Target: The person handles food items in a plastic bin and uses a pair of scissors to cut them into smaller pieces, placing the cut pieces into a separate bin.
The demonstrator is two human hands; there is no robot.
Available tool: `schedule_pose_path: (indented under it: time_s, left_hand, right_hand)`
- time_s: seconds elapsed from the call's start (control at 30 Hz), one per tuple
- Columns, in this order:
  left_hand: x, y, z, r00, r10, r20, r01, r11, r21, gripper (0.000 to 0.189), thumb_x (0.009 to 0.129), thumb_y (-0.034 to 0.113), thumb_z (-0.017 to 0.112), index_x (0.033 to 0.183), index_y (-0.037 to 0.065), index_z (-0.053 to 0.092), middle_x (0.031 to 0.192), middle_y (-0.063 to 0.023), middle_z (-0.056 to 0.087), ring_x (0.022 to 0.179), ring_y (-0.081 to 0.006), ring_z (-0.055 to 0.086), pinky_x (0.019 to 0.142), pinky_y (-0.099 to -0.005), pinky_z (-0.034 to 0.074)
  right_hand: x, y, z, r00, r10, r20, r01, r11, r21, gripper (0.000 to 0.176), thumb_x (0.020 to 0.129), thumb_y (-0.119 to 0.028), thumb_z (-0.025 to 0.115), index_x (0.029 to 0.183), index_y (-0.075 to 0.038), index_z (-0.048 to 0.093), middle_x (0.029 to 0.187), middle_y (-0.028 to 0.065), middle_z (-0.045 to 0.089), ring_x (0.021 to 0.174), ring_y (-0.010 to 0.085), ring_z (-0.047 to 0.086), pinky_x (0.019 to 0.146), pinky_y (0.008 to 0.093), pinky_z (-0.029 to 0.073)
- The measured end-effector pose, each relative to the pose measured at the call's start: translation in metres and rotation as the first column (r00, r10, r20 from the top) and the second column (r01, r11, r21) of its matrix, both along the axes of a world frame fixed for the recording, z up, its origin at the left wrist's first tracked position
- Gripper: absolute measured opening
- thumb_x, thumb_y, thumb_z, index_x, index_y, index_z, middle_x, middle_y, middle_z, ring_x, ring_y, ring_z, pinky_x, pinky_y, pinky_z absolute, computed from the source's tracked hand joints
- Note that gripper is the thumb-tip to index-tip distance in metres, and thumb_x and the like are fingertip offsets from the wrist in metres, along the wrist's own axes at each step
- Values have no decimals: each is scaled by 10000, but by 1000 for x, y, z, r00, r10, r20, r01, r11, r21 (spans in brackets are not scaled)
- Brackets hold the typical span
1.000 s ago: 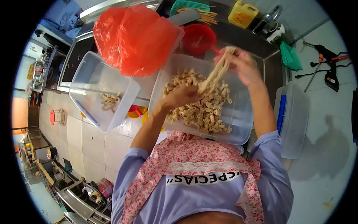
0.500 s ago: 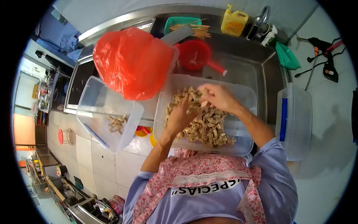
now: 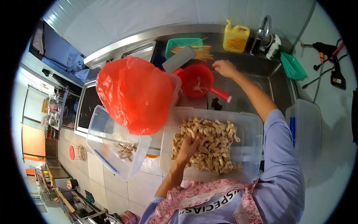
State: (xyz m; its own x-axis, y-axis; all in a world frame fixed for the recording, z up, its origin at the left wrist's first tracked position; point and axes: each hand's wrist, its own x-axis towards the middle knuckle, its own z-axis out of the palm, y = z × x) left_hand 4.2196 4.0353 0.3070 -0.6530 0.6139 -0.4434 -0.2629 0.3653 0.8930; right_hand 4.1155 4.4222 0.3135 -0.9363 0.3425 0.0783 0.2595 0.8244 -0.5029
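Observation:
A wide clear plastic bin holds a heap of pale brown, curled meat pieces. My left hand is over the left part of the heap, its thumb and fingers closed on a piece of meat. Beyond the bin, my right hand reaches over the sink with its fingers drawn together. Whatever they may hold is too small to make out. Close to its fingertips, thin wooden skewers lie across a green basket.
A red dipper with pale scraps stands beyond the bin. At the left, a red plastic bag bulges above a second clear bin with a few pieces. A yellow jug and a faucet line the back.
My right hand has left the meat heap and moved away from me, toward the skewers. My left hand stays over the heap. The view has shifted, so the bins sit lower.

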Motion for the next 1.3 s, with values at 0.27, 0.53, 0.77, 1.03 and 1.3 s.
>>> schedule_pose_path:
  time_s: [0.27, 0.53, 0.77, 1.03, 1.3]
  left_hand:
    - [-7, -2, -8, 997, 57, 44, -55, 997, -55, 243, 967, 199, 518, 1047, -11, 611, 692, -7, 548, 567, -74, 494, 521, -252, 416]
    - [-7, 0, -6, 994, 108, 22, -106, 991, -80, 214, 962, 178, 516, 1057, 12, 613, 713, 3, 547, 624, -69, 500, 551, -236, 436]
    - [-8, 1, -4, 996, 82, -44, -88, 984, -157, 205, 963, 165, 508, 1062, 21, 615, 704, 6, 537, 612, -68, 479, 552, -241, 417]
    - [-10, -4, -12, 994, 89, -65, -95, 990, -105, 202, 966, 163, 503, 1064, 19, 605, 708, -3, 576, 602, -73, 511, 554, -240, 432]
    - [-10, -2, -9, 995, 82, -52, -88, 989, -118, 208, 959, 161, 520, 1083, 14, 600, 774, -28, 616, 668, -75, 577, 566, -244, 469]
  right_hand:
    - [-84, 22, -80, 958, 284, -44, -274, 948, 158, 341, 881, -189, 536, 1215, -143, 587, 1194, 113, 606, 1085, 306, 576, 874, 411, 477]
    - [-105, 34, -113, 952, 266, -152, -205, 923, 327, 290, 892, -220, 480, 1147, -146, 598, 1108, 104, 620, 1030, 296, 593, 836, 415, 486]
    - [-115, 29, -139, 924, 296, -240, -184, 899, 398, 313, 876, -265, 496, 1141, -128, 591, 1119, 139, 608, 1026, 307, 597, 826, 416, 494]
    - [-93, 40, -127, 965, 247, -89, -210, 930, 301, 456, 850, -198, 556, 1297, -150, 480, 1205, 155, 567, 1058, 354, 572, 862, 468, 465]
    - [-12, 52, -70, 997, -31, 66, 20, 989, 148, 816, 689, -196, 746, 1415, -182, 373, 1272, 108, 536, 1207, 300, 477, 976, 401, 424]
